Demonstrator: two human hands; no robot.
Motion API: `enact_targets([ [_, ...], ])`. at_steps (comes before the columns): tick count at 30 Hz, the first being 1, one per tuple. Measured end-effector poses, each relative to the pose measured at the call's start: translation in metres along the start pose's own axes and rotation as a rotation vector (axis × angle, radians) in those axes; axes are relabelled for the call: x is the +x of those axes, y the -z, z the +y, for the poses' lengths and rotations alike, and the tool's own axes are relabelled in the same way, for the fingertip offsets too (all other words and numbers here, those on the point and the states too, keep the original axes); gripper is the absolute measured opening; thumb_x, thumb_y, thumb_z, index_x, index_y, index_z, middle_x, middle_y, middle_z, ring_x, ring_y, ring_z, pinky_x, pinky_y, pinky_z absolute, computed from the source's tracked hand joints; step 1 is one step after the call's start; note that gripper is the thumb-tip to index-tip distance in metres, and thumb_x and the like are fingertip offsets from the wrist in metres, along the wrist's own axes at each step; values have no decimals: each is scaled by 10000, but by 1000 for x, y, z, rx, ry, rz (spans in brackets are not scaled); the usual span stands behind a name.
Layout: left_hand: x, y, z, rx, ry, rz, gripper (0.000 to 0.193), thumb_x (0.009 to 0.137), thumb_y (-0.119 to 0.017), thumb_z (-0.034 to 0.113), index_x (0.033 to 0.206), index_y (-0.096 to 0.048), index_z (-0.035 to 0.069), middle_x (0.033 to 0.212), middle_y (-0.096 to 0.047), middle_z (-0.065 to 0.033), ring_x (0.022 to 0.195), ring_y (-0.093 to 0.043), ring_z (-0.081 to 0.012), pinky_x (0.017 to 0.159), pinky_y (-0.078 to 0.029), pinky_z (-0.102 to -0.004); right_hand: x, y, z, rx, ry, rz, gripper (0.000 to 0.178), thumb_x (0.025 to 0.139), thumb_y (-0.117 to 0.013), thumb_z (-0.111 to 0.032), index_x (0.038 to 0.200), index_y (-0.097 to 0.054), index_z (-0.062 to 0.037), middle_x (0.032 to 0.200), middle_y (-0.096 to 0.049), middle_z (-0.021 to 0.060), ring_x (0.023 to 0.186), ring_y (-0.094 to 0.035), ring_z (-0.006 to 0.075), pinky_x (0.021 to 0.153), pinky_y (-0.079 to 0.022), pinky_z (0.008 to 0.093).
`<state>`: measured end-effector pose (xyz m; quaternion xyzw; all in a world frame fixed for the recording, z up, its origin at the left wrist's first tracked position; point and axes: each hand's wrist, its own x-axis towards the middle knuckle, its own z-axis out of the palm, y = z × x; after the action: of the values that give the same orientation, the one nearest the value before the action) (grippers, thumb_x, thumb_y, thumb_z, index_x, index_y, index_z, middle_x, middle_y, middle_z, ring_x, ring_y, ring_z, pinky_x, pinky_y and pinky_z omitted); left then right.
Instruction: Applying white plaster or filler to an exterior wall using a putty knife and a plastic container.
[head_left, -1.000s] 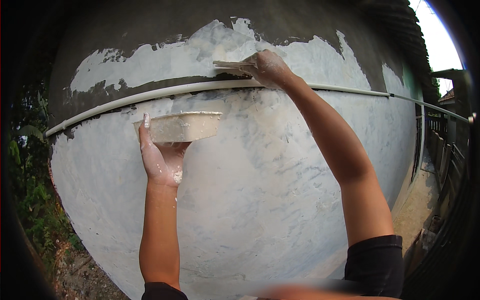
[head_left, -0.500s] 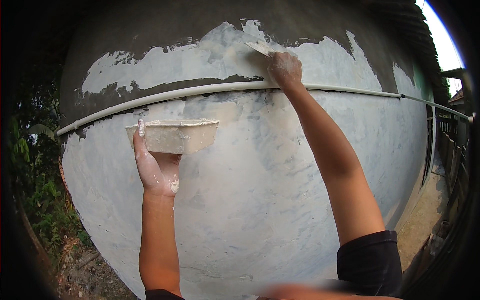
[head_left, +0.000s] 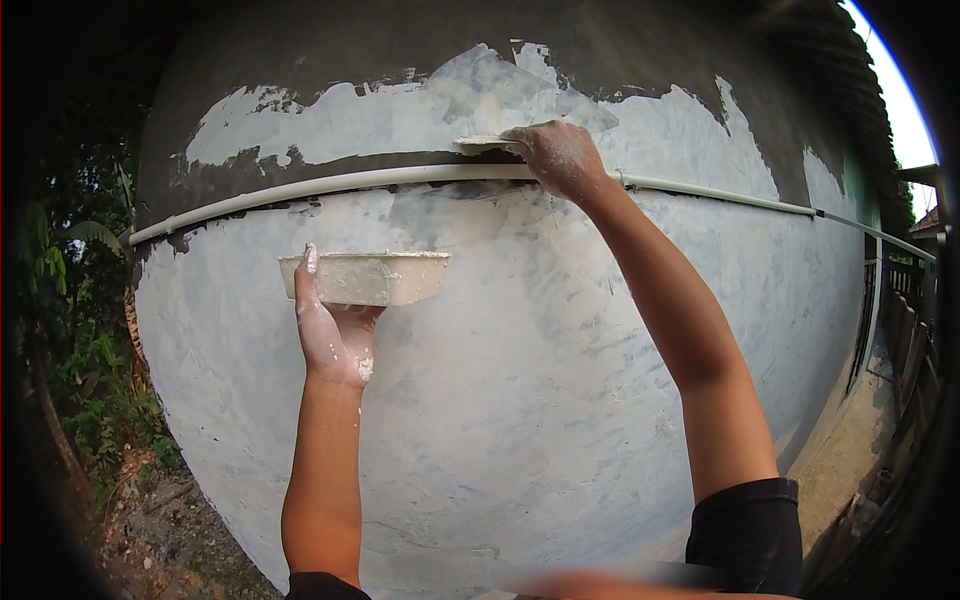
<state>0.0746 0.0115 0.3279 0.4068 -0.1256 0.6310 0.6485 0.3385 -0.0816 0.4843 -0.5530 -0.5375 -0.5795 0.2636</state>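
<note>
Coated below, patchy above

My left hand [head_left: 335, 340] grips the tub [head_left: 390, 280] from beneath, left of centre; my right hand [head_left: 562, 158] grips the scraper [head_left: 482, 144] at upper centre, just above the pipe [head_left: 330, 184]. Below that, the wall [head_left: 520, 400] looks mostly coated; dark patches along the pipe and the grey top seem left.

Fisheye head view toward wall [head_left: 530, 380]

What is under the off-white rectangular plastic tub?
The left hand supports the off-white rectangular plastic tub from below, thumb raised against its side near the left end. Most other fingers and the tub's underside are hidden.
</note>
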Motion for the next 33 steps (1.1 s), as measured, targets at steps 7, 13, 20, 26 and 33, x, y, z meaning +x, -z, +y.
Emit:
enact_targets([
  [7,2,14,10,110,-35,19,541,931,-536,509,1264,-428,98,1187,-490,-107,1126,-496,-246,916,-452,-398,59,19,34,162,-26,-21,427,831,-720,-268,1231,-638,-145,1029,-703,170,910,-675,338,789,-545,427],
  [13,9,21,7,132,-35,52,430,959,-499,496,1184,-475,129,1145,-518,-77,1087,-513,-215,878,-447,-377,88,-26,74,593,-109,-302,523,814,-756,-303,1273,-598,-109,1126,-678,161,1001,-653,320,859,-530,431],
  [20,17,29,0,132,-47,15,413,954,-501,506,1191,-497,167,1167,-527,-30,1101,-506,-190,909,-428,-368,70,-9,13,-37,-39,-253,622,707,-854,-286,1215,-609,-23,1117,-670,197,1045,-621,384,904,-498,457],
  [26,21,28,-15,100,-47,27,410,953,-505,495,1212,-503,177,1189,-519,-31,1131,-498,-193,954,-422,-385,85,-22,30,-3,-34,-210,698,657,-874,-341,1227,-616,-34,1129,-668,202,1076,-617,377,925,-497,445],
  [33,18,27,-12,110,-44,10,506,927,-537,496,1249,-475,110,1185,-516,-69,1128,-499,-220,955,-421,-393,86,-12,39,-72,29,-53,668,656,-855,-401,1194,-633,-72,1077,-687,183,1026,-638,385,894,-506,453],
])
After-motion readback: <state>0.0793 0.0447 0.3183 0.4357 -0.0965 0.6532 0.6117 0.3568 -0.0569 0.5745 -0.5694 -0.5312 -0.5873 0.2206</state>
